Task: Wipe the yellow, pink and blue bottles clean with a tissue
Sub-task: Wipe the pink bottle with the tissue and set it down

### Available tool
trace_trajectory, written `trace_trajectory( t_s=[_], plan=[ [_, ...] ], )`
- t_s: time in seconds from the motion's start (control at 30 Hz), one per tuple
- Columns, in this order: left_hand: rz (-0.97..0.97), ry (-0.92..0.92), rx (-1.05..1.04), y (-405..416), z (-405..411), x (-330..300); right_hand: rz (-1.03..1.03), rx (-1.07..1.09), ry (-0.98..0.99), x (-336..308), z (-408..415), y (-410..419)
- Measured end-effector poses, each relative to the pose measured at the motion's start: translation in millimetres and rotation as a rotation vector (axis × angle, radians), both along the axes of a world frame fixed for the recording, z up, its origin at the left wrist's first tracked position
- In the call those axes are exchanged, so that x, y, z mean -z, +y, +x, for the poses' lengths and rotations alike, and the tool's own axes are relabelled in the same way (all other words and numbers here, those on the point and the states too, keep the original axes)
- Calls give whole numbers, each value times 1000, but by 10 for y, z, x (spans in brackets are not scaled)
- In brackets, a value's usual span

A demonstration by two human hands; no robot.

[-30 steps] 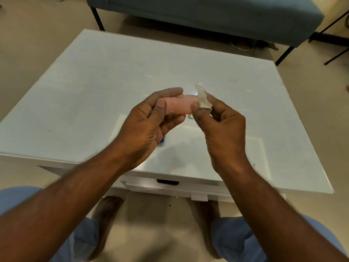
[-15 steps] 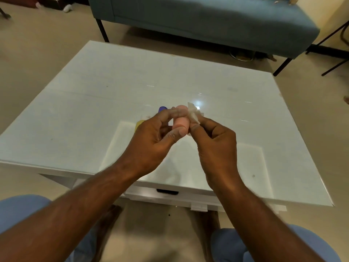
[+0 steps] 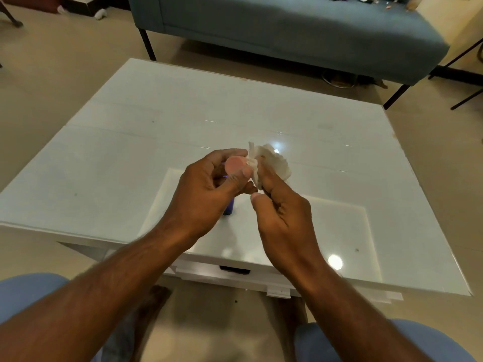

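Your pink bottle (image 3: 234, 165) end-on toward you, crumpled white tissue (image 3: 269, 163) touching its right side, blue bottle (image 3: 228, 207) upright on the table below.

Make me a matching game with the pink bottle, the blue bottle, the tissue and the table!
Things:
1. pink bottle
2. blue bottle
3. tissue
4. table

Descriptions:
A. white and crumpled, in the right hand
B. gripped in the left hand
C. glossy white, under both hands
D. on the table, mostly hidden behind the left hand

Pairs: 1-B, 2-D, 3-A, 4-C
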State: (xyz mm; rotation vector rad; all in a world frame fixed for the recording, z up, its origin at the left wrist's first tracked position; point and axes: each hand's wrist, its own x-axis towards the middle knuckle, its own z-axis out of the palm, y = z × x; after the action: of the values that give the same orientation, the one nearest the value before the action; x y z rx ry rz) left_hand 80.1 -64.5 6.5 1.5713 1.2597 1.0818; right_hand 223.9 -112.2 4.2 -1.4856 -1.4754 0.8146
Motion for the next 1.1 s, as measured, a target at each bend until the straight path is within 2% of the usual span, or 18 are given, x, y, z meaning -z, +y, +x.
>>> trace_trajectory(
  t_s=[0.13, 0.33, 0.53, 0.67, 0.73, 0.8, 0.9, 1.03, 1.1],
  plan=[
    [-31, 8, 30, -65, 33, 27, 54, -4, -92, 1, 26, 62],
    [-140, 18, -129, -39, -24, 9, 155, -178, -282, 89, -50, -78],
    [-247, -62, -164, 30, -69, 6, 58, -373, -315, 52, -7, -63],
    [-320, -126, -220, 73, -51, -18, 313, -288, -342, 84, -30, -55],
    [-389, -141, -266, 108, -39, -16, 495, -200, -366, 86, -18, -35],
    [-474, -157, -292, 146, -35, -14, 587, -144, -375, 74, 6, -29],
    [-534, -140, -288, 136, -46, -37, 565, -124, -397, 34, 44, -43],
    [-490, -149, -239, 54, -7, -31, 286, -370, -451, 67, -21, -105],
    [-512, -156, -236, 50, -8, -6, 295, -410, -477, 93, -11, -91]
  ],
)
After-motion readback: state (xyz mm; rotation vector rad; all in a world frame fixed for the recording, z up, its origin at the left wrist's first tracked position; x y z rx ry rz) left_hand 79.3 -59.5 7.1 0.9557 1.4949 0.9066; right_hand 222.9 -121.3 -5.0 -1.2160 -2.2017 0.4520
